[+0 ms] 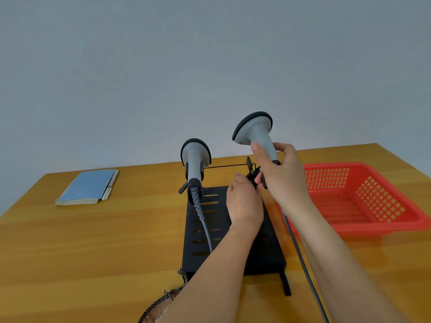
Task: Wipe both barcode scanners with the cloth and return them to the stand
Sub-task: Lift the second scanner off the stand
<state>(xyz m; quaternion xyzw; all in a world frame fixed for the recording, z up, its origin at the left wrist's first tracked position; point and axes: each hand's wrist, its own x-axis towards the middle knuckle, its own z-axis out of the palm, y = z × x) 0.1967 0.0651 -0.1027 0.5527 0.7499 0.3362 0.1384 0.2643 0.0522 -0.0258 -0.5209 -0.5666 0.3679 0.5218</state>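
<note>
Two grey barcode scanners with black rims stand over a black slotted stand (263,252). The left scanner (195,159) rests in the stand's left clip, its grey cable trailing down. My right hand (283,176) grips the handle of the right scanner (254,129), holding it just above the right clip (251,169). My left hand (245,203) pinches that right clip with its fingertips. A patterned cloth (163,301) lies at the near edge, partly under my left forearm.
A red plastic basket (363,197) sits to the right of the stand. A blue notebook (88,186) with a pen lies at the far left of the wooden table (93,241). The right scanner's dark cable (303,264) runs down toward me.
</note>
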